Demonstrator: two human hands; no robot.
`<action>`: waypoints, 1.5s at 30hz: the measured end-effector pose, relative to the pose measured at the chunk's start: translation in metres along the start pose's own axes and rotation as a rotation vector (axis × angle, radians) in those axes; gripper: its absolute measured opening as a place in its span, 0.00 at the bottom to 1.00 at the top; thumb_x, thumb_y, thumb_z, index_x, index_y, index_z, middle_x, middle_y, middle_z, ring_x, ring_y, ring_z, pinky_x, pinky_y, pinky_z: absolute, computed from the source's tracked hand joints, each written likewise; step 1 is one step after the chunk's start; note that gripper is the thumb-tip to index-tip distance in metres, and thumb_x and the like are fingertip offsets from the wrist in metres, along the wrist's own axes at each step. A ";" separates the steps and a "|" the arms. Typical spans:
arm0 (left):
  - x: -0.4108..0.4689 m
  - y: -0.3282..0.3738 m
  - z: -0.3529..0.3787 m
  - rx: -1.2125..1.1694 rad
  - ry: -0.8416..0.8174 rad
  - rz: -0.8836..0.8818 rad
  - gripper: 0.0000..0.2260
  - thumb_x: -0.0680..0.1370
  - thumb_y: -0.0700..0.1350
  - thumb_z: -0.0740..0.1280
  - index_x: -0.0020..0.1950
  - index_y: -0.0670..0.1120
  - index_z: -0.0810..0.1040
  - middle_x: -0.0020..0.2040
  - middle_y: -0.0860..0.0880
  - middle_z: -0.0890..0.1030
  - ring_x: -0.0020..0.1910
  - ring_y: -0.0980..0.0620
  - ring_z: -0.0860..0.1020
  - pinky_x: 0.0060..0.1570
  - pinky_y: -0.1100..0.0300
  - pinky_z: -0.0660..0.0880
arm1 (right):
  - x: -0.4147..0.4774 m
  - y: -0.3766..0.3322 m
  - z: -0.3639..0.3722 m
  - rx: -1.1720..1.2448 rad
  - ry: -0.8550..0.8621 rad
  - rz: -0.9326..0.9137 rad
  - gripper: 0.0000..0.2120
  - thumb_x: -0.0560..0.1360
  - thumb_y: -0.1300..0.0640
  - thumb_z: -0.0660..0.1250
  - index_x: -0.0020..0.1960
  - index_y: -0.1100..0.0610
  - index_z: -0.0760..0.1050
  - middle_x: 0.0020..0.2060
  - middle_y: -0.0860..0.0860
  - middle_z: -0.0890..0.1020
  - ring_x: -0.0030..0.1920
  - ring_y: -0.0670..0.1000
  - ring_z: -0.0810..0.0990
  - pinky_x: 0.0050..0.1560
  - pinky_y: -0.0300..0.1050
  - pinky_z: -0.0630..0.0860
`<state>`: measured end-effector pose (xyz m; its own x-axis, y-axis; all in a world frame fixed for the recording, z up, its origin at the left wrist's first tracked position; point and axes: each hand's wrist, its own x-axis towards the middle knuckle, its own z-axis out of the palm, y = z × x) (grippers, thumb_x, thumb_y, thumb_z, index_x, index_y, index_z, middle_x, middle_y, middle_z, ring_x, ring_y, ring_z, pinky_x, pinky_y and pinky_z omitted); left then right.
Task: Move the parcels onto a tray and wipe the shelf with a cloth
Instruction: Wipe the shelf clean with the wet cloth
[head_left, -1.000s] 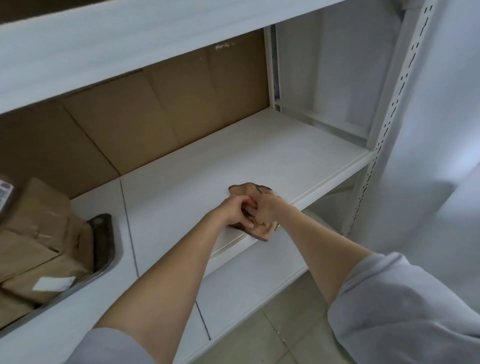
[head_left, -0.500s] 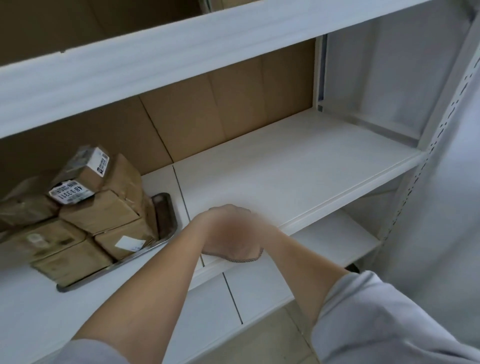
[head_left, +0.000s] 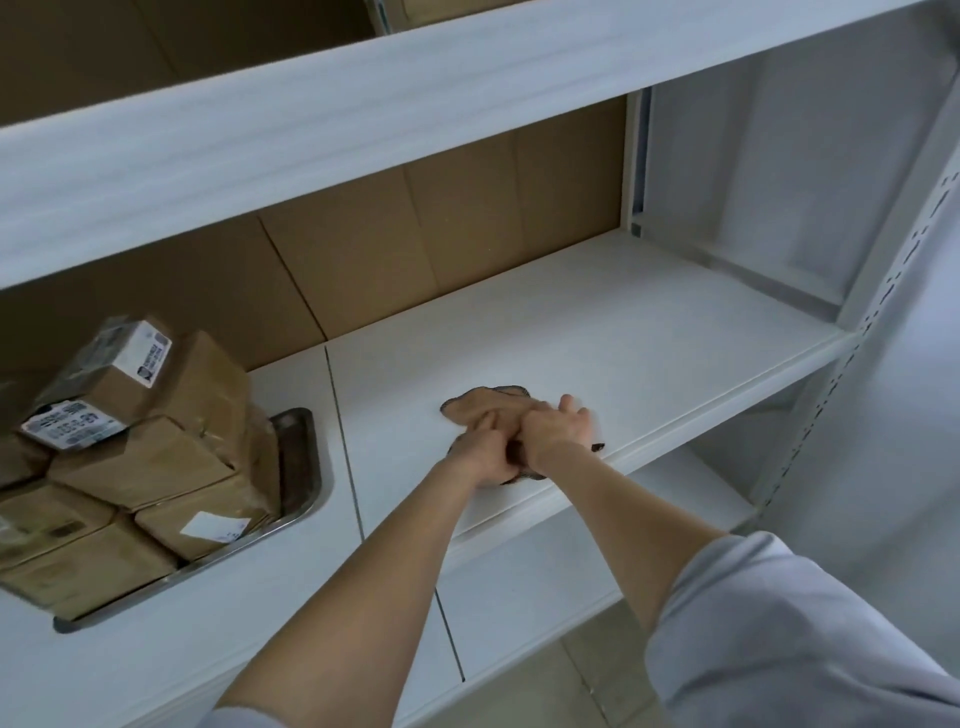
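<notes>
Both hands have slid farther onto the white shelf (head_left: 623, 332) since 0.5 s ago. Left hand (head_left: 485, 452) and right hand (head_left: 556, 431) press flat on the tan cloth (head_left: 480, 405), fingers loosely curled. It pokes out ahead of the fingertips, stretched left-right. Brown parcels (head_left: 135, 457) sit stacked on the metal tray (head_left: 301, 467), far left of the fingers.

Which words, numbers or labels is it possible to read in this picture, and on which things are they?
Nothing can be read for certain.
Top parcel, end label: small print and a dark logo, blurred.
Same parcel, lower label: a row of large characters, upside down and smeared, not legible.
Front parcel, white sticker: faint marks only.
Shelf, cloth, tray: no text.
</notes>
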<state>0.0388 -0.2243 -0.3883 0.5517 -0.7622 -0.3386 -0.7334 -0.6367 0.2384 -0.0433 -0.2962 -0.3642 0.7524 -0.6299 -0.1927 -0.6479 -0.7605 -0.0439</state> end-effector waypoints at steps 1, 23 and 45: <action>0.009 0.009 0.002 0.016 -0.001 0.002 0.34 0.72 0.60 0.67 0.75 0.52 0.60 0.75 0.47 0.57 0.73 0.45 0.62 0.69 0.49 0.66 | 0.004 0.010 -0.004 -0.010 0.015 0.018 0.16 0.77 0.53 0.60 0.64 0.51 0.72 0.61 0.47 0.74 0.65 0.54 0.63 0.58 0.44 0.63; 0.085 0.009 -0.031 0.017 0.237 -0.542 0.28 0.78 0.58 0.57 0.73 0.43 0.64 0.69 0.42 0.71 0.67 0.41 0.68 0.62 0.48 0.71 | 0.083 0.080 -0.026 0.268 0.055 -0.071 0.21 0.75 0.61 0.60 0.68 0.56 0.67 0.64 0.56 0.66 0.64 0.57 0.65 0.59 0.46 0.68; 0.143 0.018 -0.072 0.070 0.065 -0.306 0.23 0.77 0.56 0.63 0.67 0.43 0.73 0.62 0.44 0.78 0.59 0.46 0.77 0.55 0.57 0.73 | 0.147 0.049 -0.047 0.589 -0.059 -0.089 0.22 0.77 0.61 0.58 0.71 0.55 0.66 0.64 0.56 0.71 0.65 0.58 0.71 0.63 0.50 0.72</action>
<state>0.1335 -0.3533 -0.3673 0.7734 -0.5440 -0.3255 -0.5539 -0.8296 0.0704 0.0416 -0.4334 -0.3491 0.8096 -0.5455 -0.2167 -0.5525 -0.5836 -0.5951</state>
